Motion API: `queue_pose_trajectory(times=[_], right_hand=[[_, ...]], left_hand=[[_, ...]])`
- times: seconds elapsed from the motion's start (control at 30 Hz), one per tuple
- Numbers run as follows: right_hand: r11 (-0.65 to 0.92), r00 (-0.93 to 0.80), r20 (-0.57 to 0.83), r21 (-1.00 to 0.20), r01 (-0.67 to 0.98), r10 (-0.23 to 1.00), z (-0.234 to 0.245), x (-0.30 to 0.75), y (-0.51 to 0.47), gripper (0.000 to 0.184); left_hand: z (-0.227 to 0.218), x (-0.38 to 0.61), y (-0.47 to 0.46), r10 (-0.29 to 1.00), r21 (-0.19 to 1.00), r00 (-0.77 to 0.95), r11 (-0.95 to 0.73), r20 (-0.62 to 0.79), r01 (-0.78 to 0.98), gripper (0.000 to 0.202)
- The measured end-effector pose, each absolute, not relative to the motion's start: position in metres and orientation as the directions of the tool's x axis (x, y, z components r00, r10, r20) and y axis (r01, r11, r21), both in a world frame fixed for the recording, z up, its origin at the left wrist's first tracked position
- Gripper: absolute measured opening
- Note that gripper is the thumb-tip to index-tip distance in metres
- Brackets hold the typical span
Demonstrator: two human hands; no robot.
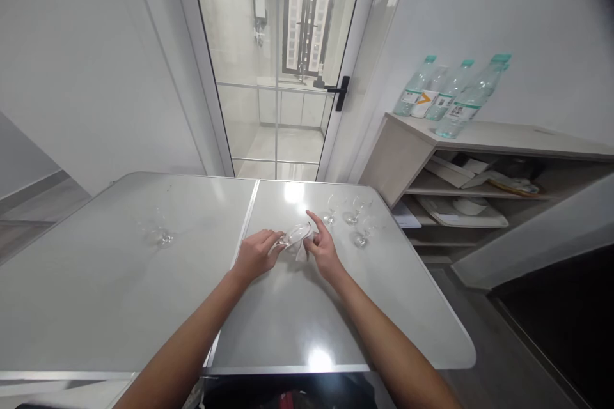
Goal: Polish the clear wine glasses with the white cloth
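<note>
a: where is the glass?
b: between the two hands, up over the table, just right of the pale strip that crosses it. a white cloth is bunched against the glass, one corner hanging down on the near side.
a: which way does it point?
b: its long axis seems to run sideways, from one hand toward the other, with the rounded bowl nearer the right. the cloth and fingers hide much of it, so i can't tell exactly where the rim faces.
a: and the left hand?
b: its fingers are pinched together on the narrower left end of the glass, back of the hand up.
a: the right hand?
b: thumb pressed on the cloth at the bowl's side, with the index finger stretched out, pointing away from the person. how the other fingers sit underneath, i can't tell.
a: anything nearby?
b: three stemmed glasses stand upright in a loose group beyond the right hand, near the table's far right corner. a lone glass stands well apart on the left half. plastic bottles stand on the cabinet, to the right.
</note>
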State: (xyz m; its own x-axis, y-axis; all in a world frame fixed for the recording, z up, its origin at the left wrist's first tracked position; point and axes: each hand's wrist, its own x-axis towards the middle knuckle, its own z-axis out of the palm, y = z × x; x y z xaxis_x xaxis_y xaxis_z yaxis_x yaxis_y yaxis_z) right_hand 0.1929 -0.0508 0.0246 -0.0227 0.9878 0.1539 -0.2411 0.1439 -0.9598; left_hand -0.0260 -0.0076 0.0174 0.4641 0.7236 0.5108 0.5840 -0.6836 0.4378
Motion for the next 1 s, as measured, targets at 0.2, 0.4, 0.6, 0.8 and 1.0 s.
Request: queue_pose_trajectory(times=[0.2,0.4,0.6,0.8,1.0], right_hand=[[0.316,-0.116,0.31,-0.948,0.032,0.944,0.009,0.195,-0.049,0.077],[0.747,-0.408,0.637,-0.455,0.485,0.653,-0.003,0.205,-0.038,0.053],[0.26,-0.157,0.264,-0.965,-0.043,0.952,0.005,0.194,-0.044,0.076],[0.136,-0.17,0.163,-0.978,-0.158,0.972,0.013,0.188,-0.049,0.082],[0.59,-0.332,0.491,-0.72,0.365,0.806,0.006,0.198,-0.048,0.069]], left_hand=[[0.022,-0.022,-0.012,0.851,0.777,0.126,-0.519,0.51,0.355,0.027],[0.015,-0.014,-0.003,0.998,0.999,0.048,-0.042,0.041,0.013,0.033],[0.017,-0.021,-0.009,0.9,0.854,0.042,-0.426,0.434,0.297,0.028],[0.02,-0.022,-0.013,0.863,0.804,0.044,-0.486,0.503,0.344,0.027],[0.013,-0.017,0.003,0.997,0.99,0.067,-0.044,0.036,0.131,0.033]])
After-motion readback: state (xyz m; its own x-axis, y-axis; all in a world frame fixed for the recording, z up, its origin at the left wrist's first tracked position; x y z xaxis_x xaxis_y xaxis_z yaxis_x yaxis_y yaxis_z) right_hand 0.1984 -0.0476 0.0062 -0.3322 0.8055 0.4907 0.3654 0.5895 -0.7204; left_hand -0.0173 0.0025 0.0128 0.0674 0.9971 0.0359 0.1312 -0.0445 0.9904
